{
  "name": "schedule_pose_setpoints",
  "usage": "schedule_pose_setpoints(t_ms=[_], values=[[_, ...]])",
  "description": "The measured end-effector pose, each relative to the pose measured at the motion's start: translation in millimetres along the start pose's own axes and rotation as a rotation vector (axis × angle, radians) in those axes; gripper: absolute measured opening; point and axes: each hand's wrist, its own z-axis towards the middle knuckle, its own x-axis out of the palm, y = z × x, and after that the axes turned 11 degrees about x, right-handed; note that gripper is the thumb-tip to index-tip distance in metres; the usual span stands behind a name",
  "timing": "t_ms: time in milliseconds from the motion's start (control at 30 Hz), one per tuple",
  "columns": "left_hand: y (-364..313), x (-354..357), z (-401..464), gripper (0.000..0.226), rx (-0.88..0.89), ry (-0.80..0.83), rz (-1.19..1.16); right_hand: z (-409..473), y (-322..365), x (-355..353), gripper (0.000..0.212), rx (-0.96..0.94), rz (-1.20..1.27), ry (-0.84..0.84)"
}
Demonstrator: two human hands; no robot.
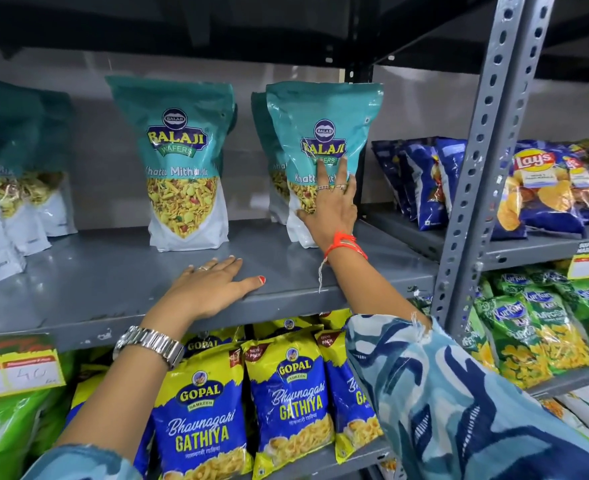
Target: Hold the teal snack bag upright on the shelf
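Note:
My right hand point(333, 206) lies flat with straight fingers against the front of a teal Balaji snack pouch point(324, 133) standing upright at the right end of the grey metal shelf point(113, 282). Another pouch stands just behind it. My left hand point(213, 285) rests palm down on the shelf's front edge, fingers spread, holding nothing. A second upright Balaji pouch point(182, 161) stands in the middle of the shelf, left of my right hand.
More teal pouches point(19, 174) stand at the shelf's left. Blue and yellow Gopal Gathiya packs point(286, 393) fill the shelf below. A perforated grey upright point(483, 168) divides the racks; Lay's bags point(542, 188) and green Kurkure bags point(535, 334) lie beyond. A price tag point(16, 368) hangs at lower left.

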Motion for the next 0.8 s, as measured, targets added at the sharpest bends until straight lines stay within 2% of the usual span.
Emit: schedule_pose_setpoints(t_ms=[800], values=[[1,0,4,0.078,0.002,-0.017,-0.014,-66,-11,-67,0.098,0.021,0.033,-0.078]])
